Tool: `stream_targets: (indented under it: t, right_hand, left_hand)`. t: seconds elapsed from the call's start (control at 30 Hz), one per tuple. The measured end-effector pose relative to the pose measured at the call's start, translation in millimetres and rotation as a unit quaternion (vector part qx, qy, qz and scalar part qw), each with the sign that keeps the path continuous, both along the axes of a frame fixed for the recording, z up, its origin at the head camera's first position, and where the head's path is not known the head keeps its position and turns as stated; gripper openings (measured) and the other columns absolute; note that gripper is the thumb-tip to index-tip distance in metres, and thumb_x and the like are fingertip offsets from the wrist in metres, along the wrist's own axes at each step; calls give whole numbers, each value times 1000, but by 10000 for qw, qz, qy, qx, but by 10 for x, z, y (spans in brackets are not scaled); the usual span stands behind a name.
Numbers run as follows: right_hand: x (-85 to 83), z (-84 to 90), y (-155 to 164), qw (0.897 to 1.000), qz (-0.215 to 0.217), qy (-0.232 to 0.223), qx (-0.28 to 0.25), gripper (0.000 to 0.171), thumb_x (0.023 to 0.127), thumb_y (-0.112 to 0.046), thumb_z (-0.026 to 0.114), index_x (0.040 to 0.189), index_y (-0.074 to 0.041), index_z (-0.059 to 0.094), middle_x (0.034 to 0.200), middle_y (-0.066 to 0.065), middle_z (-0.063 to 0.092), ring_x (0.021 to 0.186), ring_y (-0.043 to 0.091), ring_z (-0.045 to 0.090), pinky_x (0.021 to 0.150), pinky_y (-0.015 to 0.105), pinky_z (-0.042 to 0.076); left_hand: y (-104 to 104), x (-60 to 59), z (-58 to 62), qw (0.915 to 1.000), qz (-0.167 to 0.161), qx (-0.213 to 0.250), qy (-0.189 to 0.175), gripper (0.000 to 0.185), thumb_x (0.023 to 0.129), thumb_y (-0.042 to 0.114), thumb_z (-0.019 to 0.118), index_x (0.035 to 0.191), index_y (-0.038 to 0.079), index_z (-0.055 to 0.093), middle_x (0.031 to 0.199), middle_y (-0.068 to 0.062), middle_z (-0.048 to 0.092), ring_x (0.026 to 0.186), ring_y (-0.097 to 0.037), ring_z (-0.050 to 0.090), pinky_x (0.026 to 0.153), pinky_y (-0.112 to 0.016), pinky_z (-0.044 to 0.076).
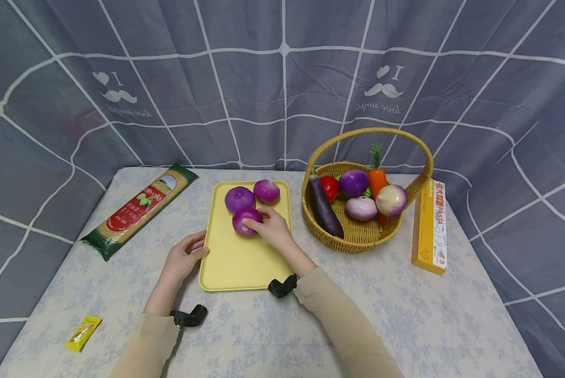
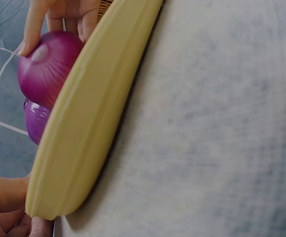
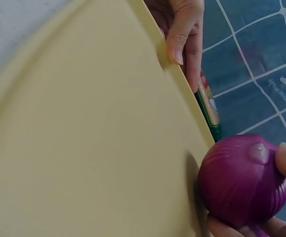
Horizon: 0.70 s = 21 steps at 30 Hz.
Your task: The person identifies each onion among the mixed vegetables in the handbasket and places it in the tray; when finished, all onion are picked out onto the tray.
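Note:
A yellow tray point(image 1: 232, 265) lies on the table, and my left hand point(image 1: 184, 255) grips its left edge. In the right wrist view the thumb point(image 3: 176, 49) of that hand lies over the rim with the fingers outside it. My right hand point(image 1: 274, 229) holds a purple onion point(image 1: 246, 222) over the tray's middle, thumb and fingers on either side of it, as the right wrist view also shows. Just behind, on the tray, sit a darker round purple vegetable point(image 1: 239, 199) and another purple onion point(image 1: 267, 191).
To the tray's right stands a wicker basket point(image 1: 344, 243) with a tall handle, holding an eggplant point(image 1: 324, 207), a carrot point(image 1: 377, 181) and several other vegetables. Beyond it lies a pasta box point(image 1: 429, 231). At left are a pasta bag point(image 1: 140, 210) and a small yellow packet point(image 1: 83, 333).

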State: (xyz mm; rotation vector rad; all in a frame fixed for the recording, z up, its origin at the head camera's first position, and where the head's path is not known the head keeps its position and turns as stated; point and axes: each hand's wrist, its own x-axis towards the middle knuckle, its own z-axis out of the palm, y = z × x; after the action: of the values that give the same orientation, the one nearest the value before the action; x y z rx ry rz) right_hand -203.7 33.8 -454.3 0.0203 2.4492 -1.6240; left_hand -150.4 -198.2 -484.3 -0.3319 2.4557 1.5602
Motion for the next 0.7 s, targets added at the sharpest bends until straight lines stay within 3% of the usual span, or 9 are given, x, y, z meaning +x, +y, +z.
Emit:
stream_targets:
  t: [0.17, 0.7]
  right_hand:
    - [-28, -17, -62, 9999, 71, 17, 155, 58, 87, -33, 75, 132, -1, 57, 126, 18, 65, 117, 29, 62, 96, 40, 52]
    - [-125, -98, -163, 9997, 61, 29, 224, 56, 92, -39, 68, 131, 0, 60, 127, 18, 66, 119, 28, 62, 99, 38, 52]
  left_hand:
    - [-13, 1, 0, 9999, -78, 26, 71, 53, 99, 13, 59, 149, 8, 43, 142, -20, 54, 129, -31, 53, 88, -15, 50]
    - [-2, 5, 30, 9999, -86, 97, 27, 53, 99, 13, 59, 149, 8, 42, 143, -20, 53, 131, -31, 52, 89, -12, 48]
